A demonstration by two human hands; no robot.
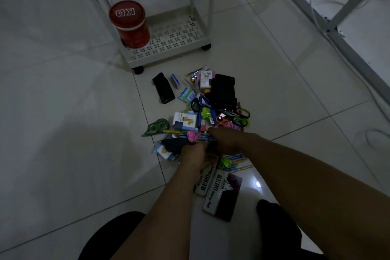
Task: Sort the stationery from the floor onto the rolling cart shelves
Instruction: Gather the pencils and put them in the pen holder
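Gathering pencils from the floor pile.
Both hands, left hand (193,155) and right hand (226,140), grip closed round the pencils (202,137); bundle them evenly, then lift toward the cart (168,34).

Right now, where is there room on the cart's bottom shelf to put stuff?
The bottom shelf is bare to the right of the red canister, out to the right rim. The floor pile in front is crowded.
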